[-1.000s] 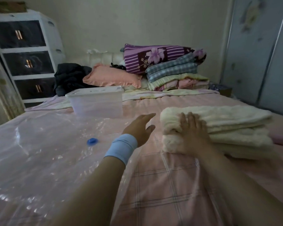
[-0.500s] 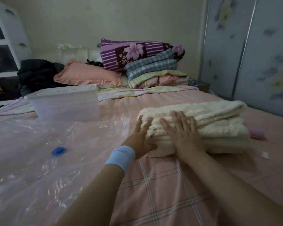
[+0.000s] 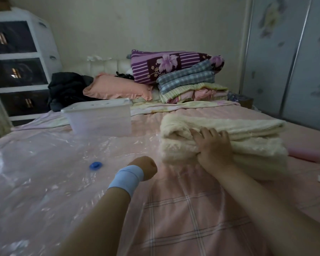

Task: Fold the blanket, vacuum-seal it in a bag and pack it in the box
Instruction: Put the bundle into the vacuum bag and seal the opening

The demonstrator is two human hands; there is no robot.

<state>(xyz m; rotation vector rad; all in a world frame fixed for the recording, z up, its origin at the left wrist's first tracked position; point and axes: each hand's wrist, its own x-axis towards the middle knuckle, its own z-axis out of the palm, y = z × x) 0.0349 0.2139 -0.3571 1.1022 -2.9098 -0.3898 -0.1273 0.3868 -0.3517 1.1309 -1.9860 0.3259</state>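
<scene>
The folded cream blanket lies on the pink bed, right of centre. My right hand grips its near left end, fingers on top and thumb tucked underneath. A clear vacuum bag with a blue valve is spread flat over the left half of the bed. My left hand, with a blue wristband, is bent downward at the bag's right edge; its fingers are hidden. The translucent plastic box with its lid on stands behind the bag.
Pillows and folded bedding are stacked at the headboard, with dark clothes to their left. A white drawer unit stands at the left and wardrobe doors at the right. A pink object lies right of the blanket.
My left hand has come off the blanket and pulled back to the bag's edge. My right hand has shifted from pressing on top to gripping the blanket's end.
</scene>
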